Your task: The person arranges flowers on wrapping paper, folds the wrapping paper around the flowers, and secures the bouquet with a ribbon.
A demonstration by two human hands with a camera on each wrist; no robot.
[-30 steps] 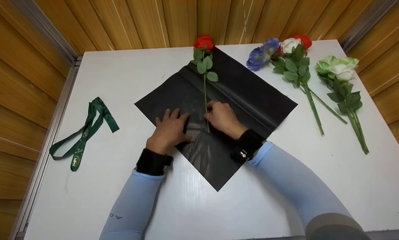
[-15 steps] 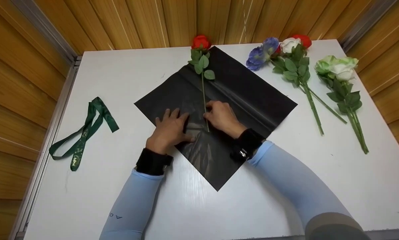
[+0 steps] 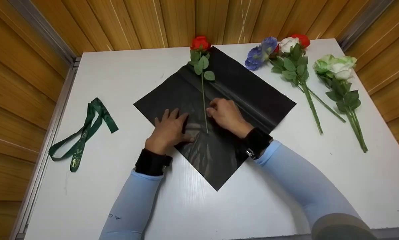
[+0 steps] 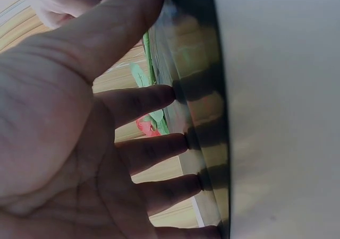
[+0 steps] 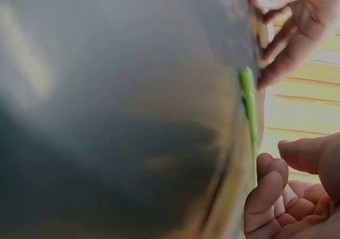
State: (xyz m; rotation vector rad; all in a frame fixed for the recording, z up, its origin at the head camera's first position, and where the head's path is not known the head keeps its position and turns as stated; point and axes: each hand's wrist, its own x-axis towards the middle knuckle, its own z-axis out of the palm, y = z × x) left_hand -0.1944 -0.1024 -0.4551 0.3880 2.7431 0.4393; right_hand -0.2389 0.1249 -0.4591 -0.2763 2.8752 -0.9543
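A red artificial rose (image 3: 203,96) lies across a glossy black wrapping sheet (image 3: 256,90), bloom past the sheet's far edge and stem pointing toward me. My left hand (image 3: 168,131) presses its spread fingertips on the sheet, left of the stem. In the left wrist view, the left hand's (image 4: 69,127) fingertips meet the sheet. Just right of the lower stem is my right hand (image 3: 229,115), holding nothing. The right wrist view has the right hand (image 5: 287,202) with bent fingers beside the green stem (image 5: 247,95), thumb apart from them.
A green ribbon (image 3: 82,140) lies loosely looped at the left of the white table (image 3: 146,70). Blue, white and red flowers (image 3: 296,63) lie at the back right. Green-and-white flowers (image 3: 344,83) are farther right. Wooden panels (image 3: 179,20) border the table.
The rose's bloom swung slightly left while my right hand pinched its stem. Now the right hand has let go and shifted a little right. The left hand stayed in place.
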